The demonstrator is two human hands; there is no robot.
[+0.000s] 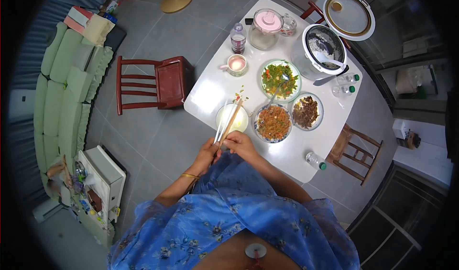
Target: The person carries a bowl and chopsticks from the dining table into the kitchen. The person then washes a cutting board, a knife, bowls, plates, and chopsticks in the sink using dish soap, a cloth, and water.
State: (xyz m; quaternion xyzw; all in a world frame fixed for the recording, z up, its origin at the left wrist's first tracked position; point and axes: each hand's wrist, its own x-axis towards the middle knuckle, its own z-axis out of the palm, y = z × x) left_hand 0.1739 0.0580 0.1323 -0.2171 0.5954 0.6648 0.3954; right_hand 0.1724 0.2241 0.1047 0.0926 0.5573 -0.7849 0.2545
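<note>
My left hand (206, 156), with a gold bracelet at its wrist, is closed around the lower ends of a bundle of chopsticks (231, 121), some brown and some whitish. My right hand (240, 144) pinches the same bundle from the right side. The sticks point away from me over a white bowl (243, 125) with yellowish traces inside, at the table's near edge. Small red and green food scraps (237, 98) lie by their far tips. To the right stands a patterned bowl (273, 123) of shredded orange food.
On the white table (208, 94) are a plate of green vegetables (273, 84) with a spoon, a bowl of dark meat (307, 111), a mug (236, 65), a pink-lidded jar (264, 36), an open rice cooker (306, 59) and plastic bottles (315, 160). A red chair (171, 82) stands left.
</note>
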